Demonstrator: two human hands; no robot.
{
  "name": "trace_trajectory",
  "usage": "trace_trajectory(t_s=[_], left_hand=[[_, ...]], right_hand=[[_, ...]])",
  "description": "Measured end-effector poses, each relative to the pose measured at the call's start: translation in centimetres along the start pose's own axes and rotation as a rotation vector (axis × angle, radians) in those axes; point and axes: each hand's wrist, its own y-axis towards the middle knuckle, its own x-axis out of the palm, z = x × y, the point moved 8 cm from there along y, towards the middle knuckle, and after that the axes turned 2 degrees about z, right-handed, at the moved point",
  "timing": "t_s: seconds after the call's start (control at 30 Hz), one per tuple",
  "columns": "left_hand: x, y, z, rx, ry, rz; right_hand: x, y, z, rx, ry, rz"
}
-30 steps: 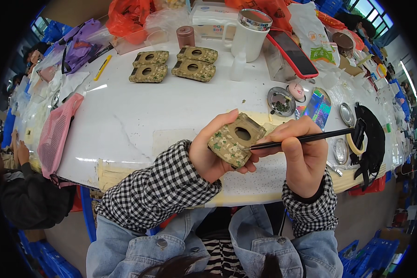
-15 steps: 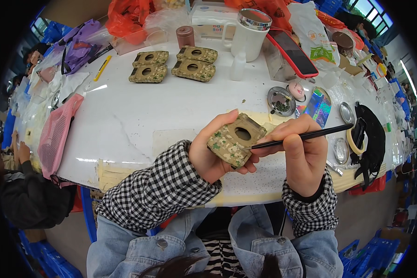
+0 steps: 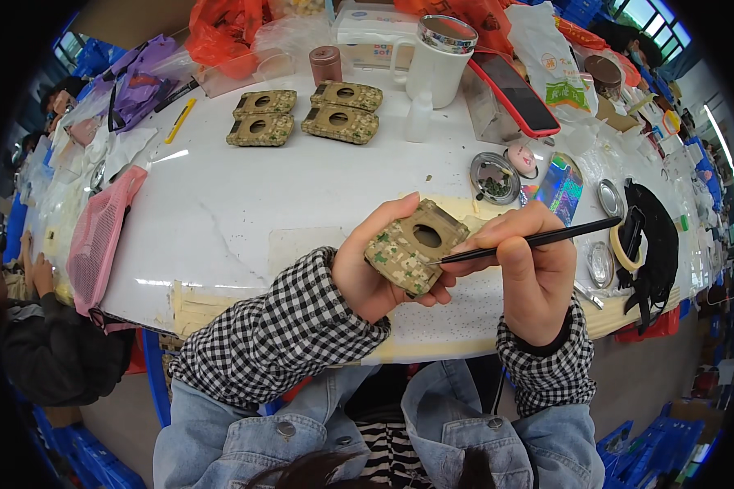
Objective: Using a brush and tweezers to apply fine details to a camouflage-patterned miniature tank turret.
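Note:
My left hand [image 3: 365, 265] grips a toy tank hull [image 3: 408, 259], tan with green and pale camouflage blotches and a round hole in its top. In my right hand [image 3: 534, 265] is a slim black tweezer-like or brush-like tool [image 3: 538, 240]; which of the two I cannot tell. Its fine tip touches the hull's upper face, just below the hole. Several matching hulls [image 3: 340, 124] lie beyond on the table. To the right of my hands, a round dish [image 3: 495, 178] contains small dark green bits.
A white mug [image 3: 440, 69] and a red-cased phone [image 3: 514, 94] stand at the back. Pink mesh bag [image 3: 104, 236] lies left, near a yellow pen [image 3: 180, 120]. At right are a tape roll [image 3: 625, 246] and black cloth [image 3: 661, 244]. Another person's arm [image 3: 53, 301] shows far left.
Hardly anything differs: my hands, the hull and the tool keep their places. At far left, the other person's sleeve has shifted very slightly.

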Motion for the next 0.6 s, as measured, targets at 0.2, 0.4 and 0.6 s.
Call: trace_trajectory(t_s=[0.2, 0.4, 0.6], left_hand=[[-0.19, 0.05, 0.00, 0.007, 0.018, 0.031], [-0.05, -0.07, 0.05, -0.004, 0.021, 0.015], [0.08, -0.12, 0.06, -0.001, 0.014, 0.005]], right_hand=[[-0.16, -0.04, 0.11, 0.030, 0.128, 0.017], [-0.18, -0.06, 0.18, 0.023, 0.124, -0.001], [0.01, -0.05, 0.00, 0.004, 0.008, -0.003]])
